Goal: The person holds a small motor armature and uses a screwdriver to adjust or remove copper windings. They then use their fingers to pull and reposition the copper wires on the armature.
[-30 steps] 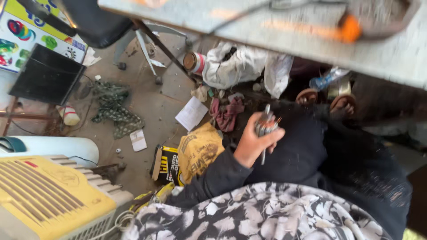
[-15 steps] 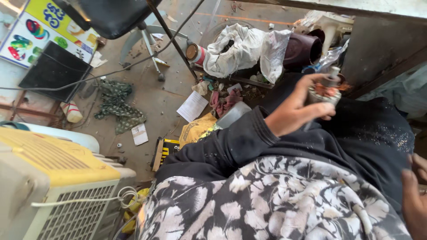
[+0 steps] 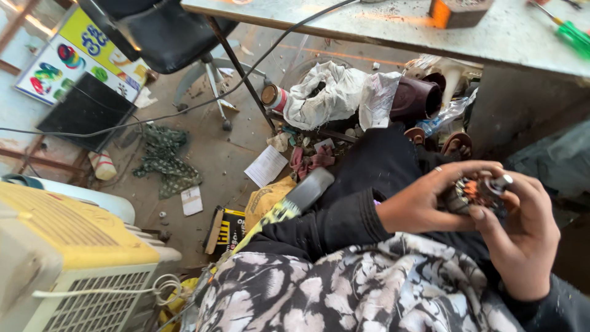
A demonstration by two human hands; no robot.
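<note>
Motor armature [image 3: 476,192] with copper windings and a steel shaft, gripped by both hands over the person's lap.

Largest first: counter [image 3: 393,27], grey and scuffed, spans the top of the view with a green-handled screwdriver [image 3: 568,34] lying near its right end. Yellow-topped air cooler [image 3: 67,258] fills the lower left corner. Black office chair [image 3: 157,34] stands on the floor at upper left, a cable running past it. White plastic bags [image 3: 332,95] sit heaped under the counter. Left hand [image 3: 430,197] comes out of a black sleeve, fingers curled around the armature from the left. Right hand [image 3: 522,240] clasps it from the right and below, thumb on the windings. Shaft tip pokes out to the upper right between the hands.
</note>
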